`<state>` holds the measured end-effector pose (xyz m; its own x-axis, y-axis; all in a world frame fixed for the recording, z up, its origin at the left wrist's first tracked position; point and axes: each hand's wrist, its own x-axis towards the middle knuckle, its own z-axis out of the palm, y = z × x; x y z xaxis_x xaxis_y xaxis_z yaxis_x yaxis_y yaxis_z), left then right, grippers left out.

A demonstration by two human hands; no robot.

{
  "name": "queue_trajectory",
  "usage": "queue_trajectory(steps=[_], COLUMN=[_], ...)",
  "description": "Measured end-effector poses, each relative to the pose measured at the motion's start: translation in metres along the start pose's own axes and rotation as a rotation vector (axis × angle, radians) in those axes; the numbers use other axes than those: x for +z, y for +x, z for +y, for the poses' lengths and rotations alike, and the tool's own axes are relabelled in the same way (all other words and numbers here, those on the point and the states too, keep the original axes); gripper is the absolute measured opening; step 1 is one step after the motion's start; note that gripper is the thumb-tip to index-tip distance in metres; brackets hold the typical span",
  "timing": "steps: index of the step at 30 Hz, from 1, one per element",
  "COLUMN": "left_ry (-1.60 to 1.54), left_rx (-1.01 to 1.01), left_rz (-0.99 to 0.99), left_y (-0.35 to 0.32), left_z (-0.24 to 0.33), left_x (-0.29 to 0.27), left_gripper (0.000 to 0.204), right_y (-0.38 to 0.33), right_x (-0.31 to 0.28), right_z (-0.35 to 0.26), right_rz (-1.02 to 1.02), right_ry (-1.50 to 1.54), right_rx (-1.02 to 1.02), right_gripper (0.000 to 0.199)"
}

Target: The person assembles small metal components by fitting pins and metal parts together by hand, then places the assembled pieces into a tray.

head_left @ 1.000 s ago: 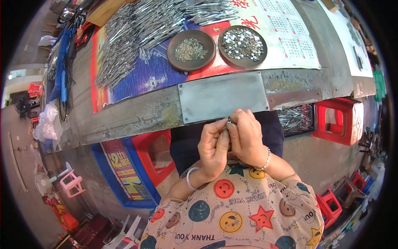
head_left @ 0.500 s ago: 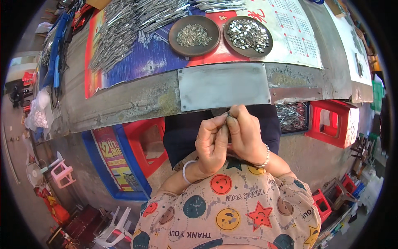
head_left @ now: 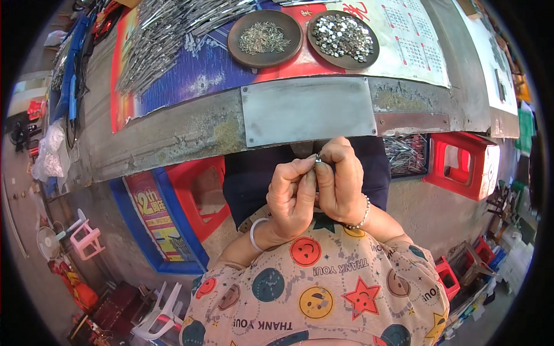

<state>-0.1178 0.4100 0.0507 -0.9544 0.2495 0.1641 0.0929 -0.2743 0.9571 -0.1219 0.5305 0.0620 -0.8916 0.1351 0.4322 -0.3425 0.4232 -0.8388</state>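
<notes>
My left hand (head_left: 291,196) and my right hand (head_left: 341,180) are pressed together close to my chest, just below the table's front edge. Their fingertips pinch a small metal part (head_left: 318,158) between them; its shape is too small to make out. A bangle rings my left wrist and a bead bracelet my right. On the table above sit a round dark dish of thin metal pins (head_left: 265,38) and a second dish of small shiny round pieces (head_left: 344,37). A bare grey metal plate (head_left: 309,109) lies at the table edge right above my hands.
A heap of long metal strips (head_left: 167,34) covers the table's left part on a blue and red printed sheet. A calendar sheet (head_left: 415,40) lies at the right. Red plastic stools (head_left: 461,164) stand under and beside the table, plus a tray of metal pieces (head_left: 405,154).
My hands have stayed together on the small part, with only slight finger movement. The view has shifted a little, so the table sits higher in the picture.
</notes>
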Motion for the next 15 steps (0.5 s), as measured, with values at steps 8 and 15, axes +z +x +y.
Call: queue_trajectory(steps=[8,15], left_ry=[-0.125,-0.238], left_rx=[-0.083,-0.232], left_rz=[-0.063,-0.089], left_y=[0.004,0.008], left_z=[0.008,0.016], left_x=[0.0,-0.01], left_gripper=[0.027,0.034], right_y=[0.007,0.0], right_x=[-0.021,-0.005], right_z=[-0.001,0.003], right_rz=[-0.159,-0.074], right_ry=[0.5,0.151], right_rx=[0.522,0.095], right_gripper=[0.012,0.013])
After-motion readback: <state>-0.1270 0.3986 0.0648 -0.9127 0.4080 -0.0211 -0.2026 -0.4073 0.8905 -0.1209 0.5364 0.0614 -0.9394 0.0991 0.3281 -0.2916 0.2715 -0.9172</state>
